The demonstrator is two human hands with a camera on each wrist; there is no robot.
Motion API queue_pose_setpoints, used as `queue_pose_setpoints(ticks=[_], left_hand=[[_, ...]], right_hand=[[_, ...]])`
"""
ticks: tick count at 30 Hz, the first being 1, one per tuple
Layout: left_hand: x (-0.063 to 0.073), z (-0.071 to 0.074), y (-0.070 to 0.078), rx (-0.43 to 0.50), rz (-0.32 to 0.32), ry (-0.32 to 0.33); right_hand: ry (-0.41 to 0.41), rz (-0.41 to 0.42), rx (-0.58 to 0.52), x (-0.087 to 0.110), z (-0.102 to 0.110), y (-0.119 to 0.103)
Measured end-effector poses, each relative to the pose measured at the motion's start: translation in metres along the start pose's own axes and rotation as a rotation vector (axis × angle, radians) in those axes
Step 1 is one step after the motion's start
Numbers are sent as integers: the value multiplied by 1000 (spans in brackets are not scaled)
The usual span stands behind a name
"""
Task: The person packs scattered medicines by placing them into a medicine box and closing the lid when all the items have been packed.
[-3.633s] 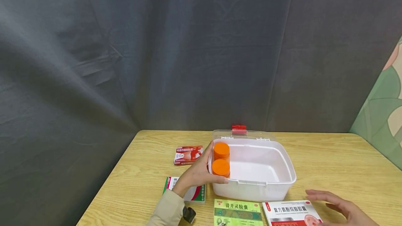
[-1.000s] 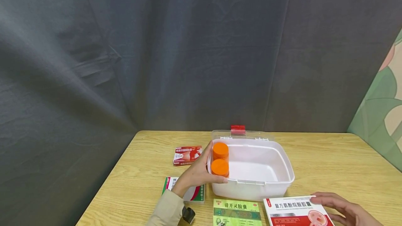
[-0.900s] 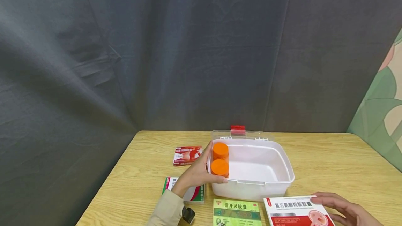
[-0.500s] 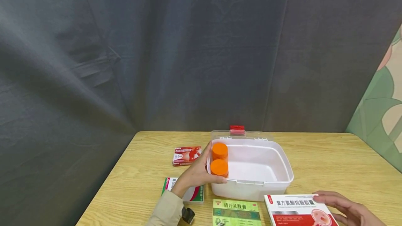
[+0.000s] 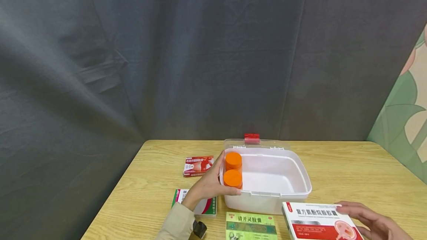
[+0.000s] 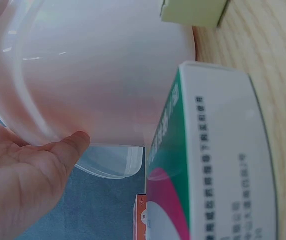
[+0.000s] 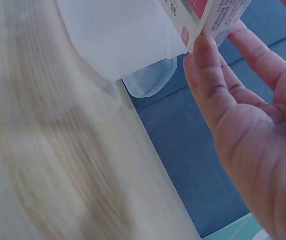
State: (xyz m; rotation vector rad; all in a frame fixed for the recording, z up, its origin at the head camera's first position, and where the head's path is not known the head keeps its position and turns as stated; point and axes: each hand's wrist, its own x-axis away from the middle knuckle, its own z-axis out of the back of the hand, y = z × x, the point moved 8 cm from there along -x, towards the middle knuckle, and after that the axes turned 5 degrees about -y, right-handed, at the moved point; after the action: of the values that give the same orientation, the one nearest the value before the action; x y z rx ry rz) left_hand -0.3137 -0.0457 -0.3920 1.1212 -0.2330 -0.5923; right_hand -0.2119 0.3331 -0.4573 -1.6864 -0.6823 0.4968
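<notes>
A white plastic storage box [image 5: 267, 175] stands on the table with its clear lid folded back. Two orange-capped bottles [image 5: 233, 178] stand inside at its left end. My left hand [image 5: 208, 186] grips that end, thumb along the front rim and fingers round the outer wall. In the left wrist view, the fingertips [image 6: 77, 142] press on the wall of the box. At the front right, my right hand [image 5: 370, 219] holds a white and red medicine box [image 5: 320, 219] by its right edge, tilted up. The right wrist view shows its fingers and thumb pinching the medicine box [image 7: 223, 20].
A green and yellow medicine box [image 5: 251, 226] lies before the storage box. To the left are a red medicine box [image 5: 198, 166] and a white-green one [image 5: 211, 206], partly behind my left wrist. A dark curtain [image 5: 213, 55] hangs behind the table [image 5: 160, 169].
My right hand has come to the white and red medicine box, taken hold of its right edge and lifted it a little. My left hand stays on the storage box.
</notes>
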Motion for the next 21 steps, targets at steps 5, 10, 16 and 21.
queue_pose_setpoints(ticks=[5, 10, 16, 21], left_hand=[[0, 0, 1, 4, 2, 1], [0, -1, 2, 13, -4, -5], [1, -1, 2, 17, -7, -5], [1, -1, 2, 23, -5, -2]], right_hand=[[12, 124, 194, 1, 0, -10], [58, 300, 410, 2, -3, -23], [28, 323, 364, 1, -6, -27], [29, 329, 328, 1, -9, -34]])
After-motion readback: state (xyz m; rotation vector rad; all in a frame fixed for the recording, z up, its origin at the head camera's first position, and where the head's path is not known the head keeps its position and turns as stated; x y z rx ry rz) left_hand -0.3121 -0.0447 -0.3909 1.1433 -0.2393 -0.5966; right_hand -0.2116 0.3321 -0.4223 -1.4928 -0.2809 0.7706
